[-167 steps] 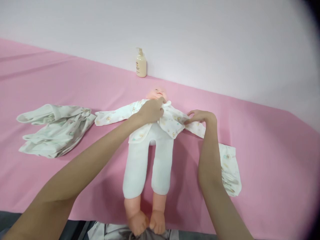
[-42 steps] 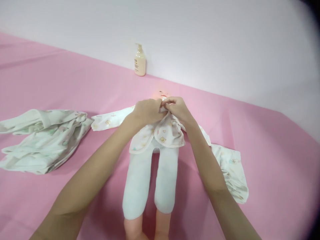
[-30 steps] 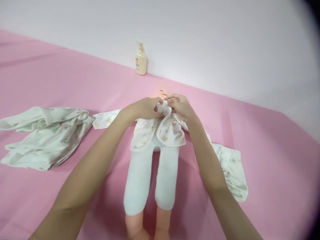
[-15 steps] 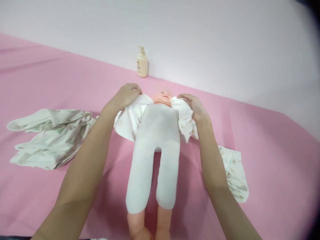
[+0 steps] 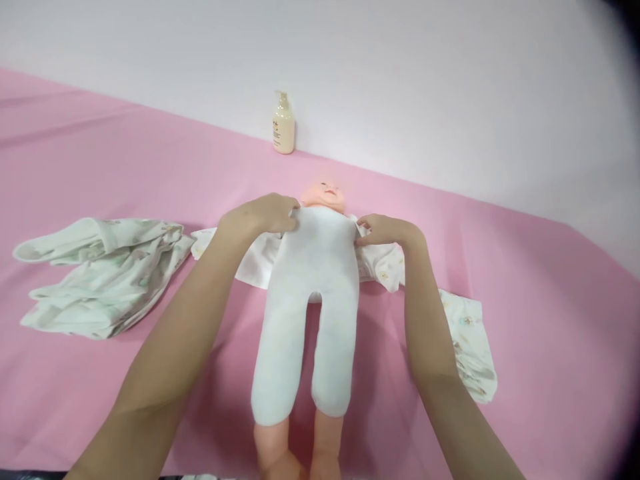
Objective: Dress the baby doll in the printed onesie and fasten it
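Note:
A baby doll [image 5: 315, 267] with a white cloth body lies on its back, head away from me and feet toward me. Beneath its upper body a white baby shirt [image 5: 257, 260] with a small print is spread out to both sides. My left hand [image 5: 273, 213] is closed at the doll's shoulder on the left, its fingertips on the body's edge. At the opposite shoulder my right hand [image 5: 383, 230] pinches with bent fingers. The doll's arms and part of the shirt are hidden by my hands.
A cream pump bottle [image 5: 283, 127] stands at the back against the white wall [image 5: 425, 87]. On the left lies a crumpled printed baby garment [image 5: 107, 280]. A folded printed cloth [image 5: 473, 347] is to the right, partly behind my forearm. Pink cloth [image 5: 540, 320] covers the table.
My hands have let go of the shirt's raised upper edges and moved inward and toward me, to the doll's shoulders. The shirt's sides now lie flatter beside the doll.

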### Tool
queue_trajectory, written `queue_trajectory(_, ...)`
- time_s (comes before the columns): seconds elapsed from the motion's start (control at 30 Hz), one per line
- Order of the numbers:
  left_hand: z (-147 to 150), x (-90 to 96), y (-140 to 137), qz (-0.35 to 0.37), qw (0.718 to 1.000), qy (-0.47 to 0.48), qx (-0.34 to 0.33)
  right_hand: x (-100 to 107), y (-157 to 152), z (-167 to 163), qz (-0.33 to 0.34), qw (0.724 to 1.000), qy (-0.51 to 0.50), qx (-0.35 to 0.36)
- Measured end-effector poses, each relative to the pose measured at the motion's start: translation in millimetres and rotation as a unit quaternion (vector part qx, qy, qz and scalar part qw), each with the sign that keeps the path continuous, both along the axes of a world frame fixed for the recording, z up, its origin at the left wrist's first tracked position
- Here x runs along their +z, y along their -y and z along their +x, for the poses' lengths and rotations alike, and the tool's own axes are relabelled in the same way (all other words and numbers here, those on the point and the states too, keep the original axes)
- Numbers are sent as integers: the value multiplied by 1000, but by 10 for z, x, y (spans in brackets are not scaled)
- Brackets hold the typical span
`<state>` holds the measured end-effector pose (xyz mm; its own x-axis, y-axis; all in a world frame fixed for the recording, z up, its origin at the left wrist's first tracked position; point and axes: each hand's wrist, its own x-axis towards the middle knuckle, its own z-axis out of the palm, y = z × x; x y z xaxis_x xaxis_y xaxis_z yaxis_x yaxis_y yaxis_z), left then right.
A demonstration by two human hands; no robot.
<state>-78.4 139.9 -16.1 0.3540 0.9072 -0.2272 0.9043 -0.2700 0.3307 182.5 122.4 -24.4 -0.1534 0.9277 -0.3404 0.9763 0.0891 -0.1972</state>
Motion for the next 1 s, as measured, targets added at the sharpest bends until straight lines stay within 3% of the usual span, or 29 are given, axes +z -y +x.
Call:
queue_trajectory(0.2,-61,-64,-26,-30,995,-79,-45,-217,-49,-129,6,998,63,-7)
queue_trajectory(0.33,-39,-285,-115,82,989,-114,-50,-412,-170,-120,86,994,57,-22)
queue_trajectory(0.5,53,-513,-219,199,976,-80,-24,-588,-274,-107,202,971,15,-129)
queue_trajectory(0.57,100,-520,-208,217,972,-83,-16,-527,-231,-108,191,971,13,-142)
queue_trajectory(0.67,193,-408,-100,231,966,-112,-7,-180,14,-98,232,967,-35,-98)
queue_trajectory(0.77,341,-214,151,248,964,-88,-48,313,409,-28,406,902,-126,-74)
queue_trajectory(0.83,475,-99,402,242,963,-38,-113,543,662,95,448,880,-121,-100)
queue_trajectory(0.9,608,-27,697,209,958,4,-199,597,883,292,406,898,-88,-144)
queue_trajectory(1.0,716,20,1123,119,948,53,-289,353,1249,650,259,941,10,-216)
